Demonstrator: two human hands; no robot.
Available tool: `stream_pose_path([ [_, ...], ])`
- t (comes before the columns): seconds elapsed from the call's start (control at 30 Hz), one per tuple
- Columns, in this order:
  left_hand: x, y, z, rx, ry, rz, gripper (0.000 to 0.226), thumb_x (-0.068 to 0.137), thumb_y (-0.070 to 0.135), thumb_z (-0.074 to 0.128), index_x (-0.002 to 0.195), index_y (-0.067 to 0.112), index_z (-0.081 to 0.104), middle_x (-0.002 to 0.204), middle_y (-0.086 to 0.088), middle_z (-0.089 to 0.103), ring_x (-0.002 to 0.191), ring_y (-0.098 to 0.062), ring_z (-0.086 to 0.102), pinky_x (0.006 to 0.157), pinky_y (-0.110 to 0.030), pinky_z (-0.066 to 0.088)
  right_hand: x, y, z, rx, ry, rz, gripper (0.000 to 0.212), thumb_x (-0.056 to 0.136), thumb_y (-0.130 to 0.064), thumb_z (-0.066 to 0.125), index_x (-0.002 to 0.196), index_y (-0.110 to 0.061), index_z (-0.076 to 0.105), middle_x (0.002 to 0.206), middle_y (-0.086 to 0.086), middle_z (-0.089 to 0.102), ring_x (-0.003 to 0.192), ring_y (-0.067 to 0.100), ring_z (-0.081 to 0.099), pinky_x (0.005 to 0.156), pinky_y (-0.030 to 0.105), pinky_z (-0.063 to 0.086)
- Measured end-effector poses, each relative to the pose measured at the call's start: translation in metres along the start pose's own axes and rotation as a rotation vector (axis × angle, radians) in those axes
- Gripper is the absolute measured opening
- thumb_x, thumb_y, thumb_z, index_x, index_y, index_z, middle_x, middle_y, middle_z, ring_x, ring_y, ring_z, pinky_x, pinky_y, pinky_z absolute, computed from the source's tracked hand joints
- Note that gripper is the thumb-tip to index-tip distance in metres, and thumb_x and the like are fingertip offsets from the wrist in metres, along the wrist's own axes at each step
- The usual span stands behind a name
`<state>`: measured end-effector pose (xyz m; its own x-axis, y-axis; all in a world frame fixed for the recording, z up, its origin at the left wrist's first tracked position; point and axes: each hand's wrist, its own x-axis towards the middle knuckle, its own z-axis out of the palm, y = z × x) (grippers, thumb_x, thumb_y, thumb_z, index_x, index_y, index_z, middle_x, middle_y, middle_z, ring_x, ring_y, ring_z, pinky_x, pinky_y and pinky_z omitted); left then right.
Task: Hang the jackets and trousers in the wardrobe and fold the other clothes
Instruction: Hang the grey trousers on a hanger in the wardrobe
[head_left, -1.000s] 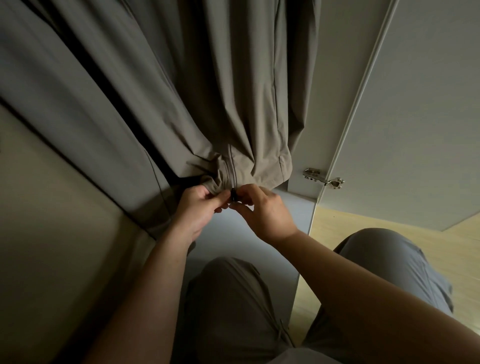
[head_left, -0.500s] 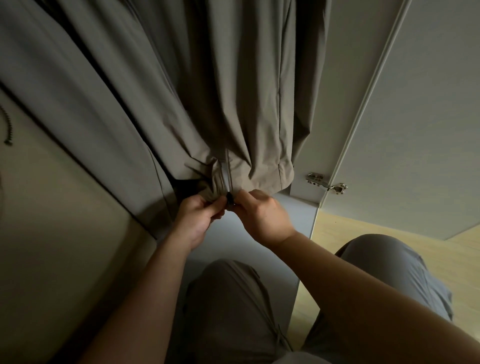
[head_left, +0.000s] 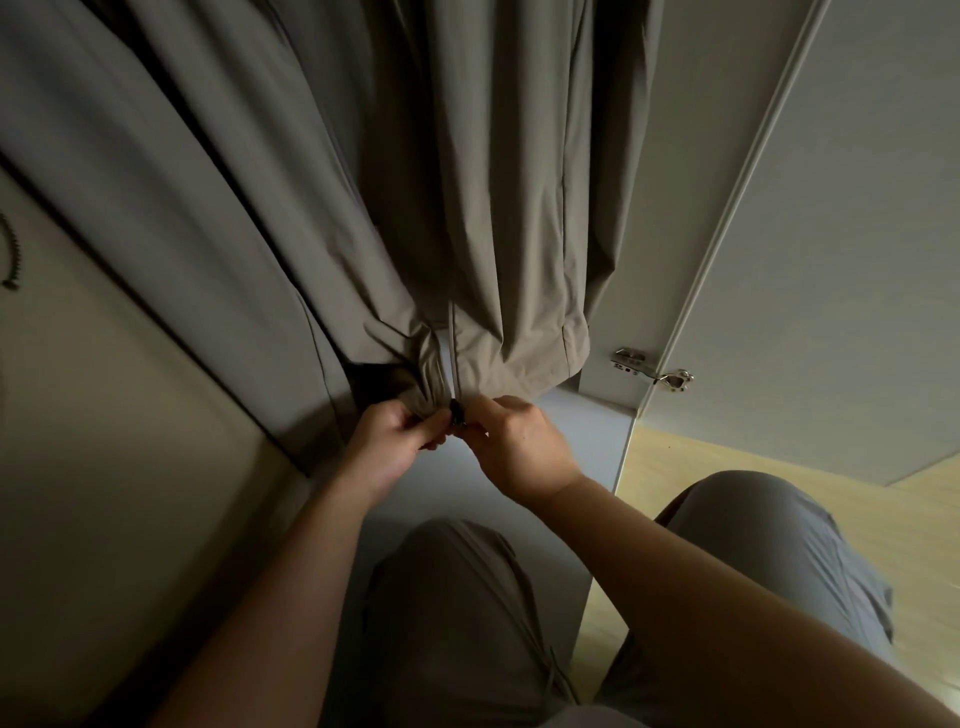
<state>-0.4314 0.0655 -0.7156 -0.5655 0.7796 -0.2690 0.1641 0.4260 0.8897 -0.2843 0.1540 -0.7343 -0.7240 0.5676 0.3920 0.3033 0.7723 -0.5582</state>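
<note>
Inside the dim wardrobe (head_left: 675, 156), mid-frame, our left hand (head_left: 387, 441) pinches the hem of the hanging jacket (head_left: 509, 208), our right hand (head_left: 519, 449) the zip slider (head_left: 456, 413) beside it, the zip running straight upward.

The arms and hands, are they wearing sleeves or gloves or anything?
No. Both the left hand and the right hand are bare, with no gloves, rings or watch in view. The left forearm and right forearm show no sleeves as far as the picture reaches. The only clothing seen is grey-brown legwear.
</note>
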Motion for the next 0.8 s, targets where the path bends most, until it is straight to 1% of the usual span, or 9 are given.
stream_pose_path([
  [0.07,0.001,-0.004,0.003,-0.024,0.061,-0.002,0.002,0.095,0.027,0.067,0.097,0.026,0.069,0.091,0.003,0.074,0.083,-0.006,0.068,0.07,-0.021,0.048,0.005,0.002,-0.005,0.071,-0.055,0.012,0.026,0.092,-0.033,0.073,0.108,-0.014,0.065,0.09,0.004,0.066,0.076,0.024,0.062,0.065,0.033,0.053],
  [0.17,0.002,-0.007,0.007,-0.032,0.073,-0.015,0.004,0.096,0.028,0.067,0.094,0.025,0.069,0.087,0.001,0.076,0.08,-0.008,0.072,0.069,-0.022,0.051,0.007,0.004,-0.006,0.147,-0.07,0.114,0.031,0.087,-0.045,0.076,0.093,-0.017,0.064,0.078,-0.01,0.058,0.062,0.006,0.051,0.058,0.013,0.038],
  [0.33,0.005,-0.009,0.008,-0.052,0.025,0.016,0.009,0.096,0.022,0.067,0.099,0.016,0.072,0.085,-0.001,0.079,0.079,-0.013,0.076,0.065,-0.019,0.058,0.011,0.005,0.003,0.208,-0.129,0.417,0.029,0.09,-0.047,0.07,0.075,-0.025,0.059,0.066,-0.01,0.057,0.059,0.007,0.052,0.052,0.018,0.035],
  [0.43,0.009,-0.01,0.004,0.085,0.077,0.058,0.004,0.094,0.024,0.07,0.09,0.024,0.071,0.077,0.011,0.077,0.075,-0.003,0.074,0.066,-0.017,0.054,0.015,0.001,0.001,0.198,-0.229,0.42,0.028,0.094,-0.046,0.062,0.071,-0.032,0.053,0.07,-0.011,0.055,0.062,0.008,0.052,0.054,0.022,0.037],
  [0.5,0.009,-0.008,0.004,0.186,0.078,0.118,0.015,0.092,0.024,0.072,0.08,0.031,0.068,0.07,0.023,0.072,0.071,0.008,0.069,0.057,-0.006,0.047,0.019,-0.003,-0.001,0.187,-0.315,0.406,0.025,0.095,-0.046,0.053,0.071,-0.037,0.051,0.076,-0.012,0.057,0.067,0.008,0.055,0.057,0.023,0.04],
  [0.57,0.011,-0.01,0.006,0.254,0.063,0.146,0.017,0.092,0.026,0.073,0.077,0.032,0.068,0.067,0.023,0.071,0.07,0.008,0.068,0.056,-0.004,0.046,0.025,-0.004,-0.001,0.216,-0.405,0.446,0.025,0.096,-0.044,0.043,0.076,-0.037,0.056,0.082,-0.011,0.06,0.071,0.007,0.055,0.061,0.023,0.04],
  [0.67,0.015,-0.017,0.006,0.39,0.065,0.139,0.012,0.096,0.028,0.068,0.099,0.017,0.074,0.086,0.005,0.077,0.086,-0.008,0.071,0.074,-0.025,0.055,0.03,-0.003,0.0,0.528,-0.484,0.735,0.045,0.103,-0.037,0.037,0.066,-0.026,0.06,0.064,-0.009,0.049,0.055,0.008,0.041,0.053,0.022,0.031],
  [0.73,0.014,-0.023,0.007,0.402,0.079,0.182,0.02,0.097,0.026,0.067,0.105,0.01,0.073,0.094,-0.001,0.076,0.089,-0.013,0.07,0.076,-0.025,0.052,0.036,-0.004,-0.002,0.803,-0.529,0.961,0.06,0.101,-0.032,0.038,0.047,-0.021,0.064,0.054,-0.005,0.041,0.046,0.011,0.031,0.047,0.022,0.025],
  [0.8,0.013,-0.026,0.007,0.378,0.137,0.255,0.019,0.097,0.022,0.067,0.101,0.004,0.073,0.091,-0.006,0.076,0.085,-0.015,0.07,0.073,-0.025,0.054,0.048,-0.005,-0.004,0.967,-0.539,1.056,0.066,0.099,-0.025,0.04,0.037,-0.018,0.06,0.046,-0.005,0.04,0.04,0.011,0.026,0.044,0.021,0.021],
])
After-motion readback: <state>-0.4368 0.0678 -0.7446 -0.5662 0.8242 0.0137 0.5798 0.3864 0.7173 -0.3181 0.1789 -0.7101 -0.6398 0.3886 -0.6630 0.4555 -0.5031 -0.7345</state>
